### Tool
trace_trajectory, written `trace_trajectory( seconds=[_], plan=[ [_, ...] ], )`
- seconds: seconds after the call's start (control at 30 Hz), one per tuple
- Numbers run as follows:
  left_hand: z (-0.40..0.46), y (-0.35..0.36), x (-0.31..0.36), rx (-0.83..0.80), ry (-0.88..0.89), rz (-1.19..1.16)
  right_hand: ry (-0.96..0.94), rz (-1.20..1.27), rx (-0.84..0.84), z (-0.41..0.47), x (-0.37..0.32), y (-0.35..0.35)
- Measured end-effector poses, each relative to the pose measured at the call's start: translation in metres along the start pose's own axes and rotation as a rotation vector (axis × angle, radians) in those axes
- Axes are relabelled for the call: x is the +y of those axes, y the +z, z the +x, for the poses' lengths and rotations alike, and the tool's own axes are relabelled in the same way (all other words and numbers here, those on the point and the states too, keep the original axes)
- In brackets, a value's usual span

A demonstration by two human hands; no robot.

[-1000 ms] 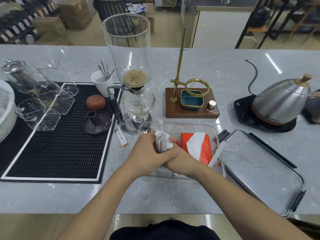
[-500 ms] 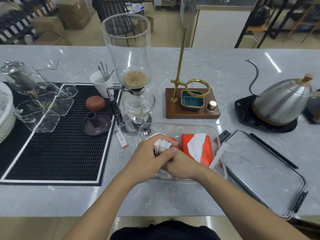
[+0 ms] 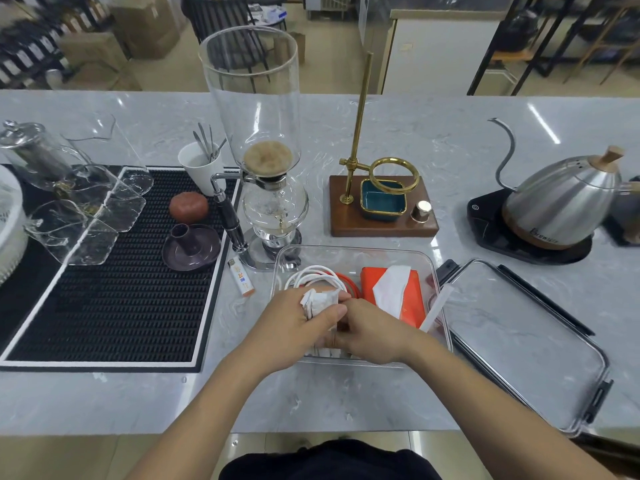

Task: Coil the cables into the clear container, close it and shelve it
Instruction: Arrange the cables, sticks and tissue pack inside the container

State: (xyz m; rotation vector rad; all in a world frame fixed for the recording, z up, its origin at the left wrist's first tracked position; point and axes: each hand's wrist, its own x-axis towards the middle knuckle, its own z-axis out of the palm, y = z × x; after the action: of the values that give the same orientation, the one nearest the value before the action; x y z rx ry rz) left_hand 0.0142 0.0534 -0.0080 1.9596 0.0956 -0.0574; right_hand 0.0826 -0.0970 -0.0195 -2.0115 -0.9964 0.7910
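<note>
The clear container [image 3: 349,251] sits open on the marble counter in front of me. Inside it lie a coiled white cable [image 3: 313,276], an orange cable [image 3: 349,283] beside it, and an orange tissue pack [image 3: 410,299]. My left hand [image 3: 294,320] and my right hand [image 3: 372,332] meet over the container's near left part, both closed around a small white bundle [image 3: 320,301]. Whether that bundle is folded cable or paper is unclear. The container's clear lid [image 3: 526,341] with black clasps lies flat to the right, touching the container's side.
A glass siphon brewer [image 3: 263,161] stands just behind the container, a lighter [image 3: 241,277] to its left. A black ribbed mat [image 3: 114,265] with glassware covers the left. A brass stand on a wooden base [image 3: 381,209] and a steel kettle [image 3: 561,202] stand behind and right.
My hands have lowered the white bundle from upright into the container's near left. The white and orange cable loops now show behind my left hand.
</note>
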Motion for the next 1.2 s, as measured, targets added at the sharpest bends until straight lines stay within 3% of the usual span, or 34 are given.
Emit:
trace_trajectory(
  seconds=[0.3, 0.43, 0.57, 0.9, 1.2],
  plan=[
    [0.001, 0.023, 0.003, 0.039, -0.124, -0.130, -0.009, -0.163, -0.129, -0.003, -0.006, 0.000],
    [0.002, 0.019, 0.010, 0.039, -0.124, -0.168, -0.019, -0.134, -0.065, -0.005, -0.011, -0.001],
    [0.001, 0.010, 0.027, 0.129, -0.013, -0.211, -0.023, -0.157, 0.037, -0.006, -0.014, -0.002],
    [0.002, 0.005, 0.049, 0.264, -0.023, -0.878, -0.030, -0.082, 0.288, -0.020, -0.020, -0.005],
    [-0.005, -0.002, 0.049, 0.244, -0.136, -0.720, 0.108, -0.223, 0.326, -0.035, -0.018, -0.012]
  ],
)
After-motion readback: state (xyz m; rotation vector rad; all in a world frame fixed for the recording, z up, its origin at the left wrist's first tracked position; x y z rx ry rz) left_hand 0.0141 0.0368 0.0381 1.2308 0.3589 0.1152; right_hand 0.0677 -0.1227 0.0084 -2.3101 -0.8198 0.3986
